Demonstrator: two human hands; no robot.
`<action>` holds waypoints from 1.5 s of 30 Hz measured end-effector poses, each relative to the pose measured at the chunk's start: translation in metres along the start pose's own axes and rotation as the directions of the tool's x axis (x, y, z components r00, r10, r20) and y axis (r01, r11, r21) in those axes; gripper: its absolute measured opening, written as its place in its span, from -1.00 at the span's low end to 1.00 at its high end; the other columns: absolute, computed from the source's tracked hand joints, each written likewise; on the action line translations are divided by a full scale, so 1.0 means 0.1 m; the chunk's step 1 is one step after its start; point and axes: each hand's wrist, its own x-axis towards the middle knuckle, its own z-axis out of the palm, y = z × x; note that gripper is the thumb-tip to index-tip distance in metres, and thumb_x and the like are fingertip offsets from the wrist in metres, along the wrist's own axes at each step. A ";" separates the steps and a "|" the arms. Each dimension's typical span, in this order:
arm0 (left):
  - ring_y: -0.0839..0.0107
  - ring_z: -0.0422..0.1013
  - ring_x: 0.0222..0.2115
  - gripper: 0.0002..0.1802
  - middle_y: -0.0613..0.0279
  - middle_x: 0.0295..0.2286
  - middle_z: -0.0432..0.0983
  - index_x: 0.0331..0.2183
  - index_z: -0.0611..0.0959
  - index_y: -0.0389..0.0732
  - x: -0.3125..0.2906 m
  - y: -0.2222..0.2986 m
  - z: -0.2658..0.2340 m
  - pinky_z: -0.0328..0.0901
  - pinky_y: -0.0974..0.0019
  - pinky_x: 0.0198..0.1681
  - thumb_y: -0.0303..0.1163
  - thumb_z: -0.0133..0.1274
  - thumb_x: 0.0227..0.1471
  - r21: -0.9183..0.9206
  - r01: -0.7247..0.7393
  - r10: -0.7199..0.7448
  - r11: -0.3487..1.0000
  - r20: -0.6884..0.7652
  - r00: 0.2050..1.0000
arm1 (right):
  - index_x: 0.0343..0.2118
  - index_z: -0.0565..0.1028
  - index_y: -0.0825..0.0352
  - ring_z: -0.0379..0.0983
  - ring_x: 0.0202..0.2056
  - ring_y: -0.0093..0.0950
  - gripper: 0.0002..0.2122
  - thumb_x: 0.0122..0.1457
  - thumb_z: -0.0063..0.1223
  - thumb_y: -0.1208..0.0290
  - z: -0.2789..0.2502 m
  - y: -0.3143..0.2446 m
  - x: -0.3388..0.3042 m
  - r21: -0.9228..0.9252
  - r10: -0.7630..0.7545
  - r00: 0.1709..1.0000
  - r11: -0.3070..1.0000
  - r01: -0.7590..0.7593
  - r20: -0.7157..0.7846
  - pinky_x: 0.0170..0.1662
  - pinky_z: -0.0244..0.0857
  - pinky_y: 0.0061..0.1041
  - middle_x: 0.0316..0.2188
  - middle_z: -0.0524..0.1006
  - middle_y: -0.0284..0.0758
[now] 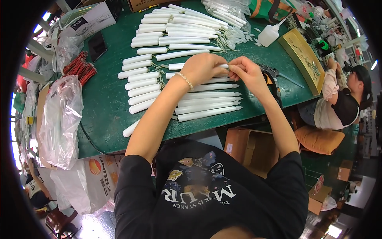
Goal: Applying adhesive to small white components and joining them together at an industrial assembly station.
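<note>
My left hand is closed round the tip end of a white candle-shaped stick, which lies level over the green table. At that same end my right hand has its thumb and fingers pinched together; whatever is between them is too small and covered to make out. Just below my hands, a row of white candle sticks ends in pointed, flame-shaped clear tips. Farther off, several more white sticks lie side by side, with thin wires at their ends.
Loose clear flame tips lie near a white squeeze bottle. A shallow yellow box stands right of it. Beside my right wrist is a black and orange tool. Red wires and a dark phone lie left. Another person sits at right.
</note>
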 end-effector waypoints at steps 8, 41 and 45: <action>0.08 0.36 -0.40 -0.79 0.04 -0.48 0.44 -0.40 0.54 -0.27 -0.02 -0.10 0.05 0.25 0.19 -0.32 -0.31 -0.05 -0.01 0.102 -0.084 0.088 0.991 -0.033 0.996 | -0.50 0.37 0.34 0.30 -0.45 -0.23 -0.89 0.02 0.02 0.43 -0.12 0.04 0.13 -0.784 -0.544 0.799 0.365 0.502 0.258 -0.40 0.21 -0.34 -0.56 0.36 -0.25; 0.24 0.39 -0.32 -0.88 0.12 -0.42 0.46 -0.48 0.60 -0.19 0.14 -0.33 -0.05 0.32 0.21 -0.29 -0.40 0.08 -0.18 0.647 0.177 -0.057 0.742 -0.201 0.978 | -0.26 0.37 0.48 0.43 -0.35 -0.30 -0.59 -0.06 0.15 0.25 -0.90 0.25 -0.63 -0.697 0.016 0.871 0.592 -0.404 -0.491 -0.26 0.26 -0.45 -0.40 0.48 -0.14; 0.20 0.39 -0.36 -0.84 0.17 -0.48 0.45 -0.44 0.59 -0.17 0.26 -0.36 0.02 0.31 0.18 -0.30 -0.37 0.11 -0.18 0.651 0.105 -0.004 0.752 -0.155 0.988 | -0.21 0.36 0.51 0.42 -0.39 -0.46 -0.59 -0.06 0.12 0.32 -1.02 0.36 -0.69 -0.613 0.111 0.923 0.717 -0.331 -0.369 -0.30 0.26 -0.52 -0.44 0.48 -0.20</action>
